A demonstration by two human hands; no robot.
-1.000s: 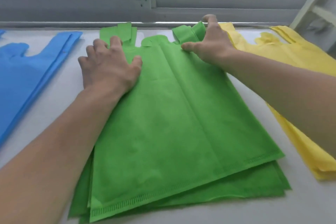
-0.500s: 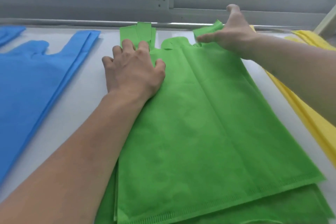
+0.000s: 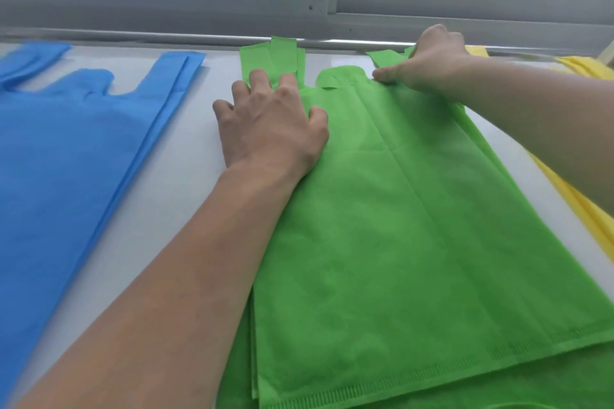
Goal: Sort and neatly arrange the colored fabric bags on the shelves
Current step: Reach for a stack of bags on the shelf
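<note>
Step in hand: green bags (image 3: 415,226) squared mid-counter (image 3: 186,183); left hand (image 3: 269,129) spread flat, right hand (image 3: 428,60) pinching handle (image 3: 385,58). Next: handles aligned.

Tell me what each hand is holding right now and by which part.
The right hand grips the top green bag at its right handle. The left hand holds nothing; it presses flat by the left handle.
</note>
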